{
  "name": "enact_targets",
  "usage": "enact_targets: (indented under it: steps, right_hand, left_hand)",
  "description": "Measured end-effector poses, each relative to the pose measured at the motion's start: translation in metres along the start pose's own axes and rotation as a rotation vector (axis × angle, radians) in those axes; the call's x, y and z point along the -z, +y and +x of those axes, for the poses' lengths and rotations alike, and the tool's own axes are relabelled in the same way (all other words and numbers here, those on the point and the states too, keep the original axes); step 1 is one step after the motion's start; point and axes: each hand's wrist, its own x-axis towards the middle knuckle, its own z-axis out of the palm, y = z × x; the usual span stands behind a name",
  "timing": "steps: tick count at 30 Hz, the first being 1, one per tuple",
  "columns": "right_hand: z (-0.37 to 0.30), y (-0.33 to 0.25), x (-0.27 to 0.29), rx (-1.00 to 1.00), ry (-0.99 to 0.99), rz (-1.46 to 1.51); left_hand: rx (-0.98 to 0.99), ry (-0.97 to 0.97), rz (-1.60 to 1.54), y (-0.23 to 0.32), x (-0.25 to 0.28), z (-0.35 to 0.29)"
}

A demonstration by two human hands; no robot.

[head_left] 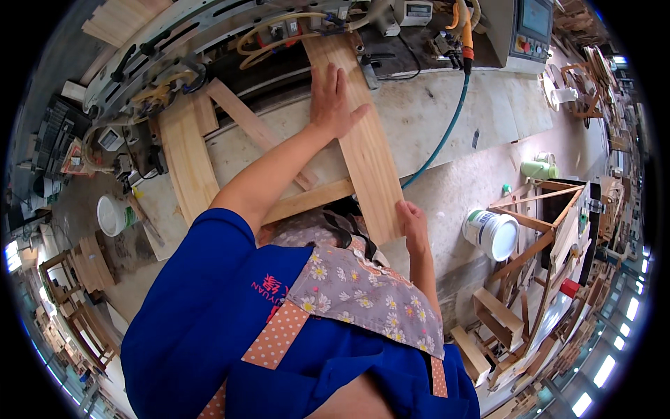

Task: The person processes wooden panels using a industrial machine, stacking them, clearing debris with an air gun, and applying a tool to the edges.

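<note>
A long pale wooden board (pixel 371 164) slants across the light worktable (pixel 447 112), its far end under the machine's edge. My left hand (pixel 333 105) lies flat on the far part of this board, fingers stretched and thumb spread. Near my body, my right hand (pixel 412 222) grips the board's right edge close to its near end; the fingers underneath are partly hidden. To the left lies a second wide board (pixel 187 157). A narrow wooden strip (pixel 244 119) runs diagonally between the two, and another wood piece (pixel 310 200) passes close to my apron.
A machine with yellow hoses (pixel 276 45) and clamps spans the far side. A teal hose (pixel 447 136) hangs from an orange-handled tool (pixel 466 42) beside a control panel (pixel 534 31). White buckets (pixel 488 234) and wooden frames (pixel 541 223) stand on the floor.
</note>
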Motion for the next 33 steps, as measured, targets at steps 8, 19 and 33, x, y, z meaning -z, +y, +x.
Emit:
enact_targets:
  steps: [8, 19, 33]
  right_hand:
    - [-0.001, -0.047, -0.022, 0.534, 0.211, -0.691]
    - [0.019, -0.101, -0.11, 0.574, 0.159, -1.287]
    - [0.019, -0.105, -0.108, 0.584, 0.153, -1.292]
  left_hand:
    - [0.001, -0.074, 0.005, 0.001, 0.007, 0.004]
    - [0.178, -0.136, 0.074, -0.026, 0.036, -0.029]
    - [0.315, -0.17, -0.026, -0.083, 0.047, 0.007]
